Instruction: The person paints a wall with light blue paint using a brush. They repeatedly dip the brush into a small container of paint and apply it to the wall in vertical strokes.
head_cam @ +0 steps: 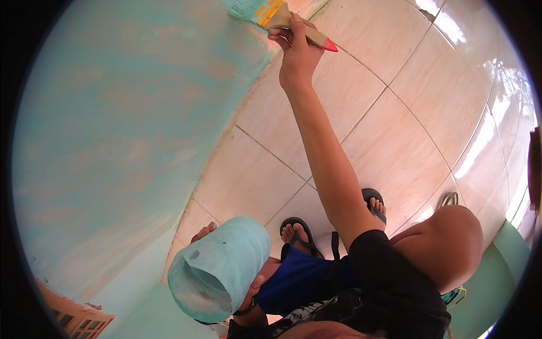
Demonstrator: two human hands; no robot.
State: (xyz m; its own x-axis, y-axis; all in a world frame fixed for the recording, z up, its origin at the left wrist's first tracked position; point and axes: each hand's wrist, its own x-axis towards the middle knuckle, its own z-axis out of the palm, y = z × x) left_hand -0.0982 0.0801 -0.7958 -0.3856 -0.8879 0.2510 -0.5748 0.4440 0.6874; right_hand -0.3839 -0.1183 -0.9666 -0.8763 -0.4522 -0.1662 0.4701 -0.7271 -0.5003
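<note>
My right hand (301, 55) grips a flat paintbrush (277, 19) by its wooden handle, which ends in a red tip. Its wide bristles (242, 9), coated in turquoise paint, are against or very close to the lower part of the wall (127, 106). That wall has a patchy turquoise coat with peach showing through. In my left hand (254, 289) is a paint-smeared plastic container (228, 250), apparently a cut bottle or jug, tilted with its opening facing the lower left. Fingers show beyond its far side and the thumb on its near side; the palm is hidden.
Glossy beige tiles (381, 127) cover the floor and meet the wall along a slanting edge. My feet in dark flip-flops (296, 231) are beneath me. An orange-brown slatted vent or frame (82, 320) sits at lower left. A green surface (478, 271) lies at lower right.
</note>
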